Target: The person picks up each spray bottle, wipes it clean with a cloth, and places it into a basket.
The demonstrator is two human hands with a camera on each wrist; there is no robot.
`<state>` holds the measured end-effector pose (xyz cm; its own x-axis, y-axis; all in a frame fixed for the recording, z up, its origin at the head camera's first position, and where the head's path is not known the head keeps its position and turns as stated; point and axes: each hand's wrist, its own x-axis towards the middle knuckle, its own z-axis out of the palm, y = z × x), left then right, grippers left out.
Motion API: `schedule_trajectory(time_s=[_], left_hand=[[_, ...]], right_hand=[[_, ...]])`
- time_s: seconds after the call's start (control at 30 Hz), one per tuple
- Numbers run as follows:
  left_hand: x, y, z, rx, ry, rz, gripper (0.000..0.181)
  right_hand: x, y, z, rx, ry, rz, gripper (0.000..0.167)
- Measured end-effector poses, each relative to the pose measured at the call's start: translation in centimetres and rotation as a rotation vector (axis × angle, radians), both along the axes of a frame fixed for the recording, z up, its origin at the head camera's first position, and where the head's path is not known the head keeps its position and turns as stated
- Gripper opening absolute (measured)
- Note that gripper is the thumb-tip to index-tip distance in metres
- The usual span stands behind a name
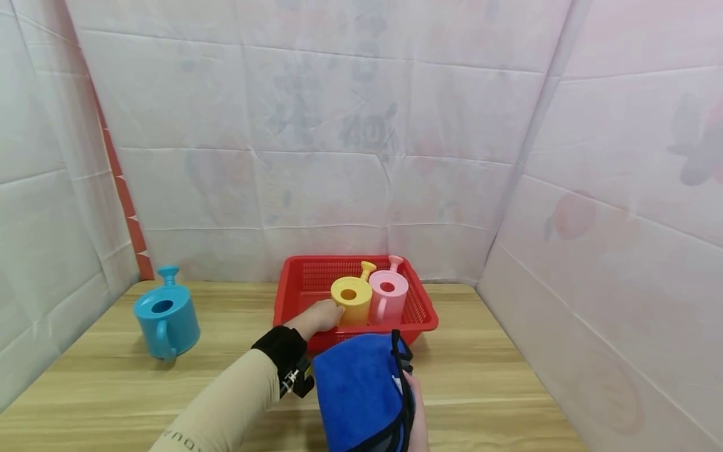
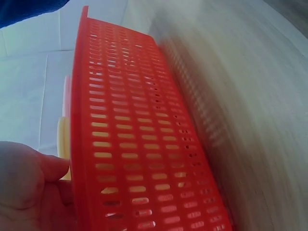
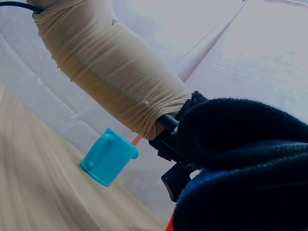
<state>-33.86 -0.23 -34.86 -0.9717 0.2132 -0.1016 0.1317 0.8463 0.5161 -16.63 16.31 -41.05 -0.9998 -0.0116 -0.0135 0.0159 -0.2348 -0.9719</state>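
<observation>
In the head view, my left hand [image 1: 323, 314] reaches over the front rim of the red plastic basket [image 1: 294, 295]. Its curled fingers grip the yellow watering can [image 1: 357, 312] at its near left side, where the handle is hidden by the hand. Seen from the left wrist, the thumb of that hand [image 2: 29, 187] lies just outside the basket wall. A pink watering can [image 1: 390, 307] stands beside the yellow one inside the basket. My right hand [image 1: 418, 411] holds a folded blue cloth [image 1: 356, 389] with black edging in front of the basket; most of its fingers are hidden.
A blue watering can [image 1: 166, 323] stands on the wooden table [image 1: 486, 376] at the left, its handle toward me. Pale patterned sheets [image 1: 316, 125] hang as walls behind and on both sides of the table.
</observation>
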Motion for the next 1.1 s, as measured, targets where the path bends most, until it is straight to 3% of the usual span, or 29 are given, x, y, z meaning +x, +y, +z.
schedule_trajectory(time_s=[0.1,0.27,0.43,0.53,0.63,0.73,0.93,1.1], left_hand=[[0.0,-0.6,0.0,-0.013,0.019,0.009,0.037],[0.6,-2.2,0.6,0.01,0.067,0.043,0.034],[2.2,-4.7,1.7,0.139,0.171,0.057,0.038],[3.3,-6.6,1.8,0.285,0.238,0.064,0.033],[4.2,-8.9,2.0,0.395,0.301,0.078,0.035],[5.1,-11.5,2.2,0.439,0.337,0.097,0.041],[6.8,-16.2,2.2,0.477,0.318,0.211,0.052],[8.1,-19.2,1.2,0.577,0.45,0.319,0.055]], right_hand=[[-0.1,-0.1,0.0,-0.003,-0.009,0.005,0.046],[-0.3,-0.1,-0.3,-0.127,-0.06,0.015,0.042],[-0.7,-0.3,-0.8,-0.296,-0.115,0.051,0.03],[-0.9,-0.5,-0.9,-0.295,-0.13,0.048,0.031],[-0.9,-0.7,-0.8,-0.173,-0.112,0.015,0.039],[-0.9,-0.8,-0.5,-0.138,-0.124,0.01,0.046],[-0.9,-0.6,-0.3,-0.202,-0.159,0.011,0.05],[-0.8,-0.4,-0.4,-0.227,-0.172,0.012,0.048]])
